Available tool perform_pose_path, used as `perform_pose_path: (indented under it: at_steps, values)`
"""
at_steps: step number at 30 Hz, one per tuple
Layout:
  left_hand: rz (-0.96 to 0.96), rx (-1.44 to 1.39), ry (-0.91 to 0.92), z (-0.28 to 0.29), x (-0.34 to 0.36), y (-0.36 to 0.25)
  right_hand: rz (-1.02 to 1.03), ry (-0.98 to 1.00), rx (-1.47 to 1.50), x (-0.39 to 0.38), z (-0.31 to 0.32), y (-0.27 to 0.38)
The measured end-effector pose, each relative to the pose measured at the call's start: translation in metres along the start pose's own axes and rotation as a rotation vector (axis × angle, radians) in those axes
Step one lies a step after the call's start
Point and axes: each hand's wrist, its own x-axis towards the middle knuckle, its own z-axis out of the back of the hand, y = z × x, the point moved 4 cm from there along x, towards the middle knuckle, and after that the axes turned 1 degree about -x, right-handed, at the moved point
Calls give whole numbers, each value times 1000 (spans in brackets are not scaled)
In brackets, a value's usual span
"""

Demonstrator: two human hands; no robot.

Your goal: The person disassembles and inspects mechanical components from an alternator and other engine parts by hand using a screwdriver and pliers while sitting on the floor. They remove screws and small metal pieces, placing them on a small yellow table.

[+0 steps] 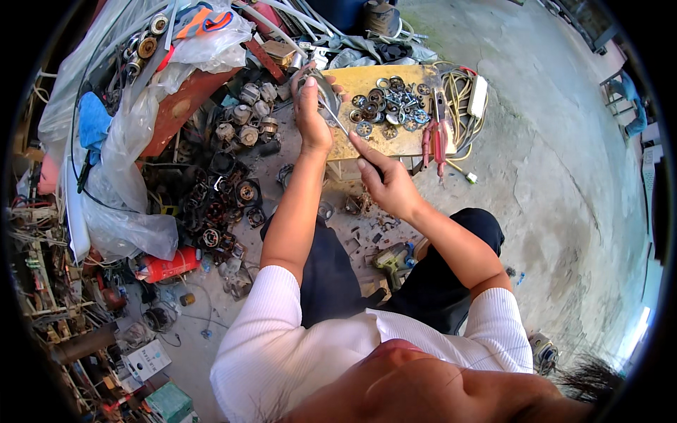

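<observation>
My left hand (312,116) is raised at the left edge of a yellow work board (343,146), its fingers wrapped round a grey, rounded metal part (326,97). What exactly the part is cannot be made out. My right hand (388,182) grips a screwdriver (334,120) with a thin metal shaft, its index finger stretched along it. The shaft slants up and left to the grey part, and its tip seems to be at or inside it. Most of the handle is hidden in my palm. On the board lies a pile of small round metal parts (384,106).
Red-handled pliers (438,134) and a white power strip (478,97) with coiled cable are at the board's right. A cordless drill (393,264) stands between my legs. Leftward are heaped small motors (243,116), dark motor parts (222,194), a red cylinder (169,264) and plastic sheeting (127,169).
</observation>
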Motion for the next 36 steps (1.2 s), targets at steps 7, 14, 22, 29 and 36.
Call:
perform_pose_path:
  at_steps: [7, 14, 22, 29, 36]
  values:
    - [27, 74, -67, 15, -6, -12, 287, -56, -699, 7, 10, 1]
    - [154, -279, -94, 52, 12, -52, 225, 58, -261, 5, 9, 21]
    - [249, -320, 145, 50, 5, -55, -222, 292, 413, 7, 5, 21]
    - [138, -133, 179, 41, -2, -59, -270, 376, 516, 4, 2, 26]
    - [108, -70, 175, 33, -5, -53, -295, 384, 586, 4, 3, 25]
